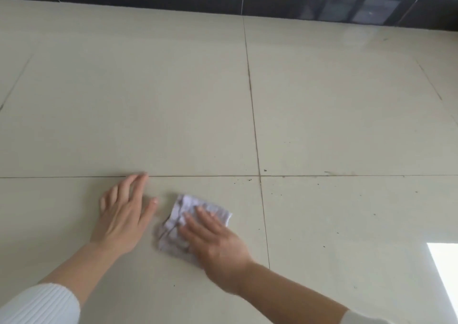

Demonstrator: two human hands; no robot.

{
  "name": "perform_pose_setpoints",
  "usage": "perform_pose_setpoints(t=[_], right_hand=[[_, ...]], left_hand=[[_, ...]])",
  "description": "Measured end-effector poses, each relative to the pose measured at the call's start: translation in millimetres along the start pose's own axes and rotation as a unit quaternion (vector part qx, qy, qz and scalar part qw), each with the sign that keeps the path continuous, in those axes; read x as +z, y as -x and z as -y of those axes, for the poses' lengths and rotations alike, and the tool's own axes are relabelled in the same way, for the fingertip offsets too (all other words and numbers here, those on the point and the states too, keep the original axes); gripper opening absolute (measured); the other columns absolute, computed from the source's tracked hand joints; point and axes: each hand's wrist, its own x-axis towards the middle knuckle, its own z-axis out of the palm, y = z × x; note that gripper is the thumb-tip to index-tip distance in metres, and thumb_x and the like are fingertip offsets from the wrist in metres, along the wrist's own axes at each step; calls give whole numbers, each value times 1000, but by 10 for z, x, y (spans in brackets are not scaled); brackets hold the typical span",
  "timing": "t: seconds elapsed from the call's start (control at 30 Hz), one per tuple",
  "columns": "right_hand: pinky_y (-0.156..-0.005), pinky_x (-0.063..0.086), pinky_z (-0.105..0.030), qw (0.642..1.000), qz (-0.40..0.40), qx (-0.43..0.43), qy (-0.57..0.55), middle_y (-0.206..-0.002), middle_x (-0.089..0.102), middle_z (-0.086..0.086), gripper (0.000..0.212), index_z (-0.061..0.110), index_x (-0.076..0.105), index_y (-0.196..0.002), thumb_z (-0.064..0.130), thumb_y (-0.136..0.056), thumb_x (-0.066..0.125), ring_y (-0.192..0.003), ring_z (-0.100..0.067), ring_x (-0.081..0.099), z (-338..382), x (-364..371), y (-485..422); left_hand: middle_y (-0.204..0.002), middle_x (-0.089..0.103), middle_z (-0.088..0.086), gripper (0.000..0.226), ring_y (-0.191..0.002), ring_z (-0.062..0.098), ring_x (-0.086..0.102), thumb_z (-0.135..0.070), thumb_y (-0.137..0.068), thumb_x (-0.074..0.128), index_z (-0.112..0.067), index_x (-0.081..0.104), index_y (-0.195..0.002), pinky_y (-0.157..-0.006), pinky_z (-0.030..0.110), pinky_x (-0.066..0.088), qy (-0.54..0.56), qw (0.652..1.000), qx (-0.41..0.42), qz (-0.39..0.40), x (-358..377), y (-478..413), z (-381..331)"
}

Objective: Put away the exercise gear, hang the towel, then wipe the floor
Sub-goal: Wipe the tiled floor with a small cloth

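Right hand lies flat, fingers extended, pressing a crumpled pale cloth onto the tiled floor, gripping nothing. Left hand at the cloth's 9 o'clock, fingers spread flat, empty. Dark specks at 1 o'clock.

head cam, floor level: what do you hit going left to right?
left hand flat on the floor → crumpled cloth, pressed down under the right hand → vertical grout line → scattered dark specks → bright window reflection at the right edge.
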Motion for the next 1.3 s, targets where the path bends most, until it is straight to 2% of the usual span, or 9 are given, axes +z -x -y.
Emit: perform_pose_setpoints(t=[0.2,0.37,0.57,0.63,0.8,0.93,1.07,1.17,1.3], right_hand=[[-110,37,-36,991,7,-112,79,-145,46,-9,52,11,52,-137,8,-86,43,-136,-25,41,-724,-233,8],[-108,37,-52,966,-105,214,98,-145,46,-11,49,6,49,-138,4,-90,38,-134,-31,42,-1758,-637,256],[-119,11,-42,830,-156,536,-14,-159,20,0,47,24,29,-150,29,-103,24,-147,-28,10,-2020,-813,-60],[-120,8,-42,849,-157,505,-18,-158,22,0,46,25,31,-149,26,-103,25,-146,-29,10,-1828,-699,-423],[-101,39,-59,978,-144,146,25,-135,54,-15,53,15,42,-135,3,-85,54,-128,-47,42,-660,-255,-762],[-117,22,-49,999,-43,-12,-22,-151,38,-2,49,15,44,-141,16,-92,47,-145,-33,20,-25,106,-556],[-115,28,-38,990,9,-130,47,-152,38,-4,49,17,46,-141,17,-92,39,-142,-26,29,-513,-88,-537],[-111,33,-35,994,-42,-51,91,-148,42,-10,49,10,47,-141,13,-92,41,-137,-28,39,-1092,-302,-492],[-119,13,-34,947,-130,285,69,-157,24,-8,52,10,27,-150,10,-100,41,-146,-23,20,-1747,-637,-413]], left_hand=[[-155,16,25,82,-143,40,16,-60,-86,15,-10,21,-151,-115,53,17,21,993,-111,-33,131,-169,197],[-155,19,25,79,-145,36,15,-58,-89,16,-8,24,-150,-116,50,16,8,994,-97,-50,173,-153,221],[-154,22,25,74,-144,36,16,-53,-90,21,-9,26,-149,-115,48,19,-2,993,-96,-72,171,-142,196],[-154,22,24,73,-144,35,17,-53,-90,22,-9,26,-149,-115,47,19,-3,992,-96,-79,162,-138,193],[-155,22,22,73,-144,35,18,-53,-89,23,-11,27,-149,-113,48,21,11,991,-102,-85,141,-130,172],[-155,23,22,70,-143,36,20,-47,-90,26,-9,30,-148,-113,50,24,22,991,-94,-94,138,-113,182],[-156,22,20,67,-144,35,21,-44,-91,25,-9,30,-148,-114,48,23,29,990,-93,-99,148,-110,200],[-158,18,17,67,-146,30,15,-45,-92,20,-11,27,-149,-116,44,18,31,991,-92,-93,162,-112,210],[-158,14,18,67,-148,27,10,-43,-93,18,-8,24,-150,-119,41,11,23,992,-81,-89,169,-116,223]])
